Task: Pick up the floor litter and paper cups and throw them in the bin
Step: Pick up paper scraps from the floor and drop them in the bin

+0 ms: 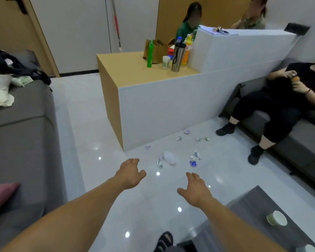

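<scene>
Head view: opening step, nothing gathered yet. Holds left hand (130, 174) and right hand (195, 190) out, fingers (133, 160) apart and empty, toward litter (168, 158) on the floor (91, 135) well ahead. Next likely calls for stepping closer, stooping, pinching the nearest scrap.

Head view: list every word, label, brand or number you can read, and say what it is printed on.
No text can be read in this picture.
Orange plastic bottle on the wooden counter: red label, too blurred.
White paper cup on the counter: greenish print, too blurred.
Crumpled blue-and-white litter on the floor: printing too small.
Papers on the white partition: too small.
</scene>
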Tool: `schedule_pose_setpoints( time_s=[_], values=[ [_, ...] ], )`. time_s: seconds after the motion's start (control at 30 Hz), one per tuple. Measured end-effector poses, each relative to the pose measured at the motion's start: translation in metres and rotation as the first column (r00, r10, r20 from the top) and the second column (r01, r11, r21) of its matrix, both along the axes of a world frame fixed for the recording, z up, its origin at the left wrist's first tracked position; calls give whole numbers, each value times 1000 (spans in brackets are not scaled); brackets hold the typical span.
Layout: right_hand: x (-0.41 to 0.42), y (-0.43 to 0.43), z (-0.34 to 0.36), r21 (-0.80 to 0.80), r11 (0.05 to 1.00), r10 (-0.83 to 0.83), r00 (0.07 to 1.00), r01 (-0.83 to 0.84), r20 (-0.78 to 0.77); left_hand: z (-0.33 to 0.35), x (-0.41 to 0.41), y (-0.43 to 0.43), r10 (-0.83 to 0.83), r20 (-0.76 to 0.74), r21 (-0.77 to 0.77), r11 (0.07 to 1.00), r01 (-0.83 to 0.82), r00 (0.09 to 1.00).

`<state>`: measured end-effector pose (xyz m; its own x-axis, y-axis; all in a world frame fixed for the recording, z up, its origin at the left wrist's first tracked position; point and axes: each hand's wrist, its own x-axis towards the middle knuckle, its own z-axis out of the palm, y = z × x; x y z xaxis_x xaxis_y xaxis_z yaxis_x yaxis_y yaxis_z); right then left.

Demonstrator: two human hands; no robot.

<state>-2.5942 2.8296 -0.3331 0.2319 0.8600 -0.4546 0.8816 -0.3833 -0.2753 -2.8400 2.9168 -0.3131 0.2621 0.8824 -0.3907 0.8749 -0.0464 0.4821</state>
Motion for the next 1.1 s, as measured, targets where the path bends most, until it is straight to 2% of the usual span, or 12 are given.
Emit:
schedule_pose_setpoints(
  time_s=[0.3, 0.43, 0.63, 0.87, 1.1],
  values=[
    [66, 187, -33, -16, 1000, 14, 997, -15, -71, -19, 71, 165, -6, -78, -121, 993, -4, 997],
    [96, 253, -40, -23, 999, 37, 996, -39, -77, -20, 106, 229, -6, -73, -135, 991, -3, 997],
    [132, 330, -55, -65, 998, -25, 996, 19, -84, -40, 150, 318, -68, -61, -209, 976, 54, 996],
    [157, 412, -124, -181, 972, -172, 980, 152, -100, -122, 193, 432, -225, -61, -363, 913, 188, 972],
    [183, 470, -258, -326, 917, -287, 947, 229, -142, -253, 244, 499, -217, -58, -489, 857, 161, 975]
  ],
)
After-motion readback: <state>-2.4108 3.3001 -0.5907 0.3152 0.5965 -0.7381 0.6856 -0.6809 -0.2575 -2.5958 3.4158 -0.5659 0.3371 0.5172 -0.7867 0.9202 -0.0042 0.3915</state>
